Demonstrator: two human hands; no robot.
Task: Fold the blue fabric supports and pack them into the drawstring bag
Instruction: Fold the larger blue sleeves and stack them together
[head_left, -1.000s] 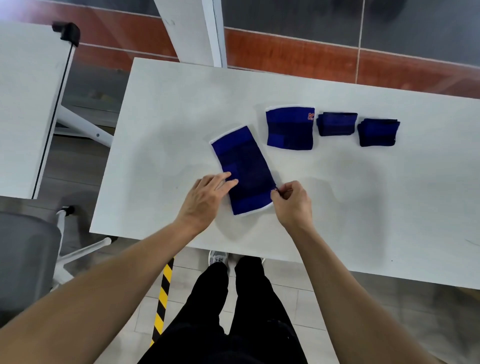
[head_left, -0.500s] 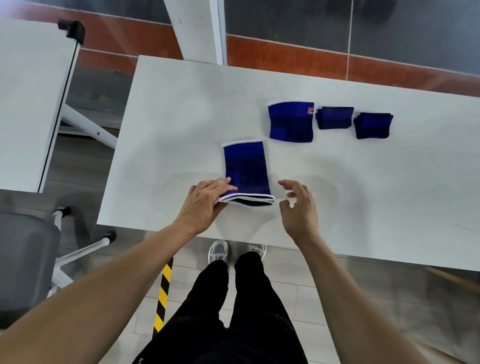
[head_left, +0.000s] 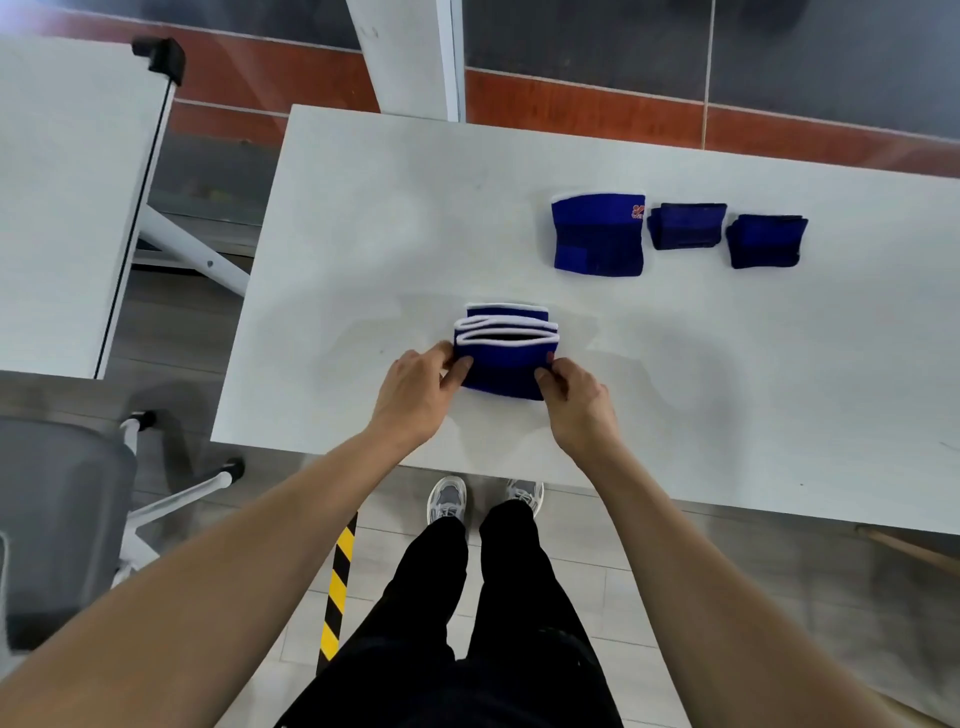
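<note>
— So, where is the blue support (head_left: 501, 364) now?

— Near the front edge of the white table (head_left: 363, 234), folded, white trims up. Your left hand (head_left: 415, 395) and right hand (head_left: 576, 400) pinch its two sides.

— And the other pieces?

— Three folded supports (head_left: 598, 235) lie in a row farther back, to the right.

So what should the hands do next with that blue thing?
Probably press the folded blue support flat. Both the left hand and right hand pinch its sides, but its white-edged layers gape open at the far edge.
</note>
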